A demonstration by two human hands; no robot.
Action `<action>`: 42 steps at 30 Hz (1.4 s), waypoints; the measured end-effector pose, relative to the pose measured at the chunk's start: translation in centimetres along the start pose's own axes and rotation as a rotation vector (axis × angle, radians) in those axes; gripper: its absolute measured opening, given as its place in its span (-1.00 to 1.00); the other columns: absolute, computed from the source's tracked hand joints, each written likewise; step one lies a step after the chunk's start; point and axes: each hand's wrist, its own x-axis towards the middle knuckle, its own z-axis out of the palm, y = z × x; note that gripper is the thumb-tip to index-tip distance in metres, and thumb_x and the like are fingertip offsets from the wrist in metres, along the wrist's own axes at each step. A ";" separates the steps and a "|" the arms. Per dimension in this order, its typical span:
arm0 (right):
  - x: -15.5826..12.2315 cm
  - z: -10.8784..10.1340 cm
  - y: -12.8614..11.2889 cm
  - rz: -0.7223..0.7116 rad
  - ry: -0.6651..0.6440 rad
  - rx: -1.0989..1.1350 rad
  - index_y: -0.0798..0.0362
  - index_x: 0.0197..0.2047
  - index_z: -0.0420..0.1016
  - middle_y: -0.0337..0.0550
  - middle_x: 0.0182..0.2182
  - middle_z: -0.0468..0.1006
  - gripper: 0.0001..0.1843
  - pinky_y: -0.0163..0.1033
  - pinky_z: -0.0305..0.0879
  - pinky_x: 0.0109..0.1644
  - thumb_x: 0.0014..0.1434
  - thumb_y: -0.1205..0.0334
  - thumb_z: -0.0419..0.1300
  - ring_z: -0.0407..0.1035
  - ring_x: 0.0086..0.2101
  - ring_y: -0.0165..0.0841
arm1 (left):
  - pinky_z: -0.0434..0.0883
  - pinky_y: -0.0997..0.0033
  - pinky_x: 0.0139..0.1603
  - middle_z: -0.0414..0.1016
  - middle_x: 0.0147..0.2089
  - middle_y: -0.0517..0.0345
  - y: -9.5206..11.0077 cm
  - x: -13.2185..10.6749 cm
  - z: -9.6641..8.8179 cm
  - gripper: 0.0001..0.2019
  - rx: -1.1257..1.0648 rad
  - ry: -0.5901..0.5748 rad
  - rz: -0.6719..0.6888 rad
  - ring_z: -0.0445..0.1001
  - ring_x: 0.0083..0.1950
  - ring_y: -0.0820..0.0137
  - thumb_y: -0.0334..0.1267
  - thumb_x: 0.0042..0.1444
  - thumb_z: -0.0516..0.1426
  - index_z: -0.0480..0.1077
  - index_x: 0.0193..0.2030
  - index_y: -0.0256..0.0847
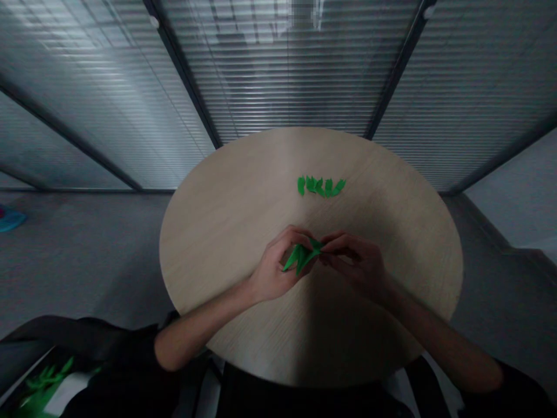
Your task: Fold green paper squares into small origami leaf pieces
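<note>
Over the near half of the table, both hands hold one piece of green folded paper [300, 255] with pointed flaps. My left hand [281, 264] curls round it from the left, fingers on its far edge and underside. At its right end my right hand [354, 261] pinches a tip between thumb and fingertips. The flaps spread toward the left and toward me. Farther off on the tabletop lies a row of several small green folded pieces [322, 186]. How the paper is folded beneath my fingers is hidden.
The round wooden table [217, 209] stands close to a glass partition with blinds [287, 87]. At the lower left, beside my seat, are more green pieces [47, 377] and a white sheet [69, 392]. A blue object [11, 219] rests on the floor at far left.
</note>
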 end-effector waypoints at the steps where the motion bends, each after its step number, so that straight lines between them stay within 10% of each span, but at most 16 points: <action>1: 0.0 0.0 0.0 0.001 0.003 -0.010 0.00 -0.25 0.67 -0.10 -0.23 0.68 -0.82 -0.26 0.63 -0.24 0.27 0.07 0.41 0.59 -0.36 -0.39 | 0.54 0.24 -0.08 0.51 -0.01 -0.01 0.0 0.0 0.0 -0.81 -0.005 0.001 -0.001 0.55 -0.03 0.30 -0.32 0.28 0.29 0.39 -0.03 -0.13; 42: 0.2 0.4 0.3 0.033 0.106 -0.067 0.00 -0.29 0.59 -0.22 -0.38 0.64 -0.90 -0.34 0.58 -0.23 0.26 0.21 0.38 0.58 -0.38 -0.41 | 0.52 0.14 0.13 0.51 0.09 -0.07 0.6 0.8 -0.6 -0.92 -0.064 -0.001 -0.114 0.54 0.15 0.22 -0.33 0.33 0.24 0.46 -0.07 -0.17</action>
